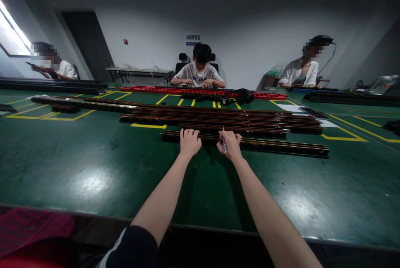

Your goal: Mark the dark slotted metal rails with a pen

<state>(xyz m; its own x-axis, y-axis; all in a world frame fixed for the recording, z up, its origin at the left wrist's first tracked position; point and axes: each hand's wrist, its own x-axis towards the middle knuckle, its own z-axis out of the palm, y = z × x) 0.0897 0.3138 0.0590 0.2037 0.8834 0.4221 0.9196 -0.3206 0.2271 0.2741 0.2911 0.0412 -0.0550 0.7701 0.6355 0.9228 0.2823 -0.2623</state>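
A long, narrow black rail (275, 146) with brassy edges lies crosswise on the green table in front of me. My left hand (190, 142) curls its fingers over this rail, left of its middle. In my right hand (231, 143) is a slim pen-like tool (224, 146), its thin tip pointing away from me; its exact kind does not show. That hand rests against the same rail, a short way right of my left hand. Just beyond lie several similar dark rails (215, 114) with reddish-brown edges, side by side.
The green table (125, 176) carries yellow tape outlines. A red rail (268, 94) and a coiled black cable (243, 95) lie farther back. A person (200, 74) sits opposite, others at far left and right. More black rails (353, 98) lie at right, near white paper (328, 123).
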